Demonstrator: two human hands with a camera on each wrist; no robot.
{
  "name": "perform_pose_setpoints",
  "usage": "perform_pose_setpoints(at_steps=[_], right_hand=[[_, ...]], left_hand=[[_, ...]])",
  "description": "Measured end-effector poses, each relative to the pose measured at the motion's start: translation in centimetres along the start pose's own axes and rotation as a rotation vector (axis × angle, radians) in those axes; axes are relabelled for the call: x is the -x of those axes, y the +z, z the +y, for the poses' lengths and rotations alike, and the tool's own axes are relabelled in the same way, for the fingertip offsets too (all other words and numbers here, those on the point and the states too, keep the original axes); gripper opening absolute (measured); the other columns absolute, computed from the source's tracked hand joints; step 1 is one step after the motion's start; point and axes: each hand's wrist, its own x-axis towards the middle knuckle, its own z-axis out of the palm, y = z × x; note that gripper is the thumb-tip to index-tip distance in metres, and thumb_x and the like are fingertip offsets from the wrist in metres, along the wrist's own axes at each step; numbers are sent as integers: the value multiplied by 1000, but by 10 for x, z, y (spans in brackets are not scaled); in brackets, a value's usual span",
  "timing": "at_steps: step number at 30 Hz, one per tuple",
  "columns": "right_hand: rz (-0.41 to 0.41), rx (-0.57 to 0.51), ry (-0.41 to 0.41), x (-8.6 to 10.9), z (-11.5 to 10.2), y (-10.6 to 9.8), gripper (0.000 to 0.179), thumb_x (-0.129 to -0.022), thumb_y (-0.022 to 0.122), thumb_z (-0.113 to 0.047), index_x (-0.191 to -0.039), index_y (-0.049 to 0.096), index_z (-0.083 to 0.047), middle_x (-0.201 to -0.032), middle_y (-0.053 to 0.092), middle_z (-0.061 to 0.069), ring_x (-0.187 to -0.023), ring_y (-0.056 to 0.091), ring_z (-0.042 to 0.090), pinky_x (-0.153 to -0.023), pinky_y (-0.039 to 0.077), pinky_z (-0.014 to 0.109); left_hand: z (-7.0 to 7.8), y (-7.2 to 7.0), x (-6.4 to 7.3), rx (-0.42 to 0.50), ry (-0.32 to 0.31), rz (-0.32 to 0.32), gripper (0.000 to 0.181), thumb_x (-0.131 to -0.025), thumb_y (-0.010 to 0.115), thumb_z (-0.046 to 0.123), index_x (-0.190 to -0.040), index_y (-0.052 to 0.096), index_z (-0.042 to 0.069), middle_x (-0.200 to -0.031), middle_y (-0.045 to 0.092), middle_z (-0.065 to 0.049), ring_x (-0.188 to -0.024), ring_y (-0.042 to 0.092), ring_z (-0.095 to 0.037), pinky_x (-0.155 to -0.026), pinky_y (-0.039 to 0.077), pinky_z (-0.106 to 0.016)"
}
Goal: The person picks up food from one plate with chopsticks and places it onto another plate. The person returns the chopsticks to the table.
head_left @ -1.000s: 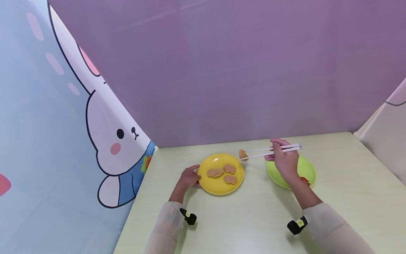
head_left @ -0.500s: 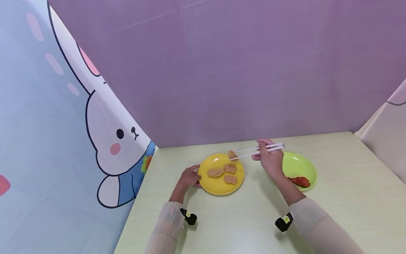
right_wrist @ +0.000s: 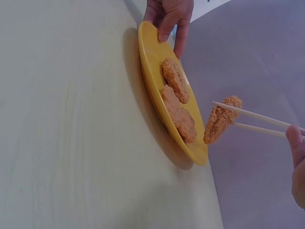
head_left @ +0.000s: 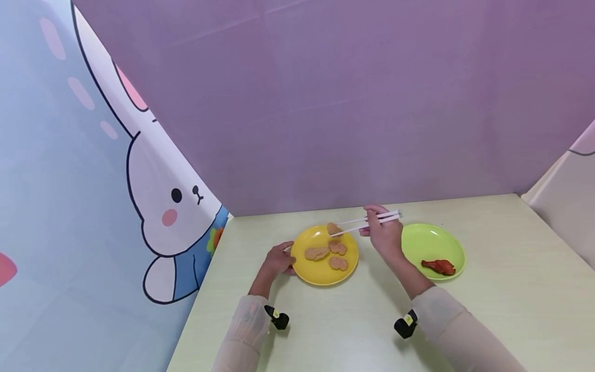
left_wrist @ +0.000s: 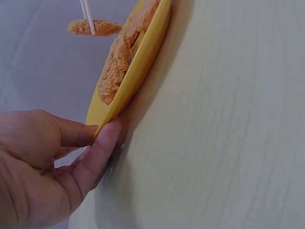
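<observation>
In the head view my left hand (head_left: 279,260) pinches the left rim of a yellow plate (head_left: 316,273), thumb and fingers on either side of the edge. Three tan pieces of fried chicken (head_left: 317,253) lie on that plate. My right hand (head_left: 386,236) holds a pair of white chopsticks (right_wrist: 262,117), whose tips grip another piece of fried chicken (right_wrist: 221,123). This piece hangs over the plate's far edge, apart from the other pieces. The left wrist view shows it above the plate surface, between the chopstick tips.
A green plate (head_left: 427,240) with a reddish-brown drumstick (head_left: 439,267) stands to the right, beyond my right forearm. Both plates rest on a pale wood-grain table (head_left: 344,325). Behind it hangs a purple cloth (head_left: 353,113); a rabbit-print cloth (head_left: 93,217) covers the left side.
My right hand has moved left, carrying the fried chicken piece in the chopsticks from between the plates to over the yellow plate. The drumstick has come into full sight. My left hand stays put.
</observation>
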Motion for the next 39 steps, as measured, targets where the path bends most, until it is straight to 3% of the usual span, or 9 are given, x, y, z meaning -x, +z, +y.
perform_pose_setpoints(at_steps=[7, 12, 19, 25, 31, 39], right_hand=[[-36, 31, -43, 3, 8, 12, 26, -102, 59, -22, -116, 72, -3, -94, 66, 33, -56, 71, 9, -54, 62, 33], [-43, 55, -50, 6, 9, 20, 24, -102, 60, -21, -115, 73, -6, -93, 68, 30, -56, 72, 14, -56, 62, 41], [-66, 83, -52, 10, 12, 27, 23, -102, 60, -22, -114, 74, -8, -93, 69, 30, -55, 69, 5, -57, 62, 41], [-81, 78, -59, 11, 15, 32, 22, -102, 61, -23, -112, 74, -10, -92, 69, 29, -56, 70, 7, -60, 62, 50], [-91, 105, -58, 15, 15, 38, 23, -102, 61, -24, -114, 74, -9, -96, 72, 29, -56, 70, 6, -60, 62, 46], [-111, 113, -71, 18, 20, 44, 22, -102, 62, -22, -114, 75, -9, -97, 72, 28, -62, 74, 26, -62, 62, 50]], left_hand=[[-1, -1, -2, 5, -5, -7, 62, -93, 65, 5, -151, 50, 20, -115, 68, -14, -71, 71, -16, -60, 61, -26], [-1, 0, -3, 4, -14, -4, 62, -93, 66, 5, -151, 51, 21, -113, 67, -13, -70, 71, -17, -59, 61, -26], [-1, 0, -1, 1, -8, 0, 61, -93, 66, 5, -150, 51, 21, -111, 67, -12, -70, 71, -16, -59, 60, -25], [0, -1, 2, -4, 3, -1, 61, -94, 65, 5, -151, 51, 20, -110, 67, -12, -68, 71, -15, -59, 61, -25], [-1, -2, 4, -19, 18, -1, 61, -94, 65, 5, -151, 51, 19, -109, 67, -12, -67, 70, -15, -59, 60, -25], [-5, -5, 2, -39, 35, 6, 60, -93, 66, 6, -150, 52, 19, -109, 68, -12, -65, 69, -14, -60, 59, -24]])
